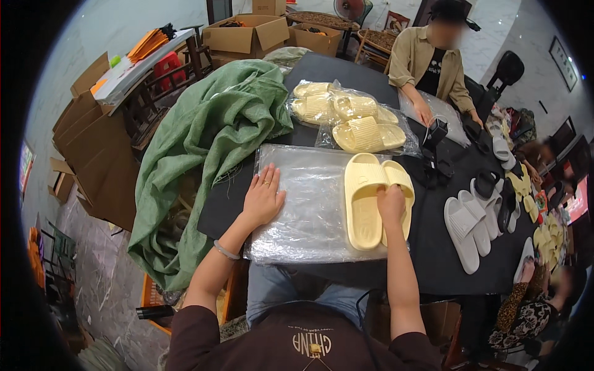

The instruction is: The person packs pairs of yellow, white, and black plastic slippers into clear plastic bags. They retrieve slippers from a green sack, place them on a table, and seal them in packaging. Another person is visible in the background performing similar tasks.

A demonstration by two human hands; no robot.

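1. On the black table (346,68) in front of me: a stack of clear plastic bags (309,210), with a pair of pale yellow slippers (371,201) lying soles-up on its right part.
2. My left hand (263,198) is open, palm flat on the bags, fingers spread. Looks like it pins the slippery stack so it doesn't slide.
3. My right hand (391,207) is closed on the slippers near the middle, pinching the two together side by side so they stay paired.
4. Slippers touch each other and rest on the bags, not inside one as far as I can tell.
5. Just beyond the bags: bagged yellow slippers (349,117), already wrapped, piled out of the way.
6. Left of me, a green sack (204,142) drapes over the table edge.
7. Right of me, white slippers (467,226) lie loose in a row, within reach.
8. Across the table another person's hand (426,114) rests on more plastic; separate work area.
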